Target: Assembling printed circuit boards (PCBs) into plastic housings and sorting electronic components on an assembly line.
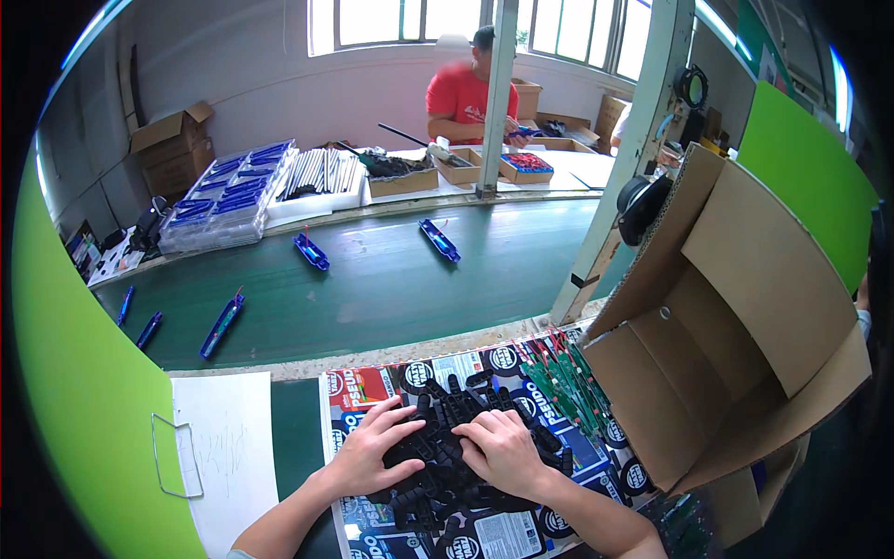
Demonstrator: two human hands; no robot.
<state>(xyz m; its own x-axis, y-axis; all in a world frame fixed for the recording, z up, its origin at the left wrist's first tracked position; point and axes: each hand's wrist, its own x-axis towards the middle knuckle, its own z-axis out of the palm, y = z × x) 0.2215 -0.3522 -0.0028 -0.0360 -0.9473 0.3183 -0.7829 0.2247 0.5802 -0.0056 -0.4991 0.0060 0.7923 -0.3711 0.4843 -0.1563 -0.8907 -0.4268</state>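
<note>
Green belt (391, 279) runs across the middle of a workshop, carrying blue cases (310, 252) well apart from one another. At far left, clear trays (228, 196) are stacked beyond the belt. On the near tabletop a white sheet (228, 438) lies at left, beside a printed board (521, 531). A heap of black parts (447, 447) sits on that board. The left hand (372, 447) rests flat on the heap's left side, fingers spread, gripping nothing. The right hand (506, 452) presses on its right side, fingers loosely curled over the parts. Green circuit strips (568, 382) lie just right of the heap, beside an open cardboard box (736, 345). Far across the belt a person in a red shirt (466, 98) sits working.
</note>
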